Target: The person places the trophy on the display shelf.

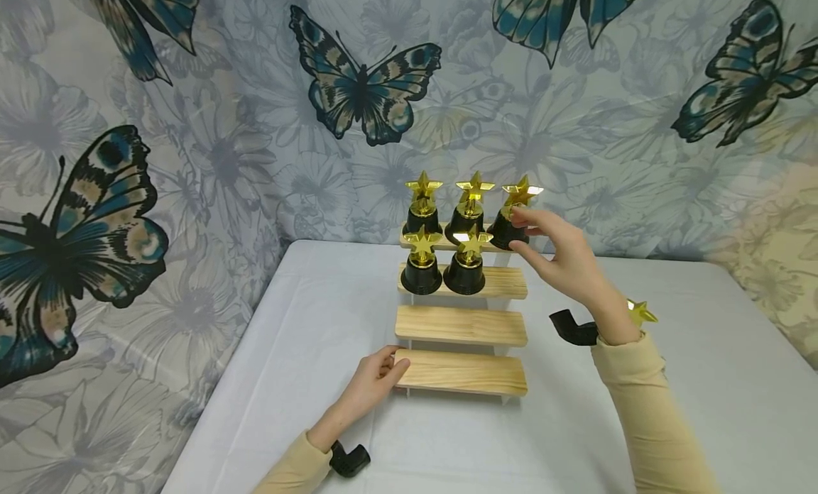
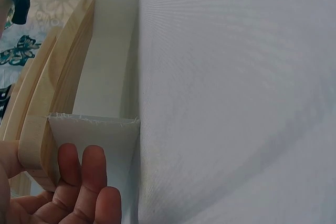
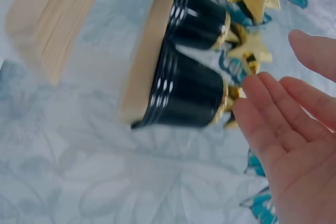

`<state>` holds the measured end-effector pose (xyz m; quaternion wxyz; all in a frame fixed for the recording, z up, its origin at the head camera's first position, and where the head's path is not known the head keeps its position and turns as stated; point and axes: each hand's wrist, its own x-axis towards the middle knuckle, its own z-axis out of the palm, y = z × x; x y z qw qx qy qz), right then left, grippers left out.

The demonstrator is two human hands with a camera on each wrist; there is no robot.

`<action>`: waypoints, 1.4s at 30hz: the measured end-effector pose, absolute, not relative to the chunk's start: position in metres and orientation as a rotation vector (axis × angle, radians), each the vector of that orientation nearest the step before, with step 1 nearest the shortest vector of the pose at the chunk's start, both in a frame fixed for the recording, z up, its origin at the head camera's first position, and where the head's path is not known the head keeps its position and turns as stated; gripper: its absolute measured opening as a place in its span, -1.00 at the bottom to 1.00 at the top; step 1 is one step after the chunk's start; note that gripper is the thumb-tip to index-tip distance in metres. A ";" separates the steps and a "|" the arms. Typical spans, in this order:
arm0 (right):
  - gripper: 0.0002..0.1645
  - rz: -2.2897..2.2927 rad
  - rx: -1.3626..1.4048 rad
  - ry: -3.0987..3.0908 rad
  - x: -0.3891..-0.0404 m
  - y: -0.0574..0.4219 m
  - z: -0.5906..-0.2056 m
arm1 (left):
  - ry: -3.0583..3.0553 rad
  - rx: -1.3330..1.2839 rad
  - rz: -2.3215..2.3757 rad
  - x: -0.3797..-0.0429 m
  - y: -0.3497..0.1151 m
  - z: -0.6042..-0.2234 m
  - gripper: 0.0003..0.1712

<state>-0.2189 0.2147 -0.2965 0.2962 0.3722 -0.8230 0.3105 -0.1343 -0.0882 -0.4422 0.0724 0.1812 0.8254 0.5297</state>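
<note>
A stepped display stand with pale wooden shelves (image 1: 461, 326) stands on the table. My left hand (image 1: 371, 380) grips the left end of its lowest shelf (image 2: 32, 145), thumb on the wood and fingers curled beneath. Three small gold star trophies with black bases line the top shelf; two more, a left one (image 1: 421, 270) and a right one (image 1: 465, 272), stand on the shelf below. My right hand (image 1: 565, 256) is beside the rightmost top trophy (image 1: 508, 231), thumb and fingers spread. In the right wrist view, the fingers are close to that trophy (image 3: 189, 93), not wrapped around it.
Another gold star (image 1: 641, 313) shows behind my right wrist, its lower part hidden. A white cloth (image 1: 307, 302) covers the table. Behind the stand hangs a butterfly-print backdrop (image 1: 364, 89). Black wrist mounts (image 1: 350, 460) sit at both sleeves.
</note>
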 end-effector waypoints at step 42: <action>-0.49 0.880 0.161 -2.481 -0.163 0.373 -0.396 | 2.473 0.587 1.619 -0.147 -0.091 -0.472 -0.50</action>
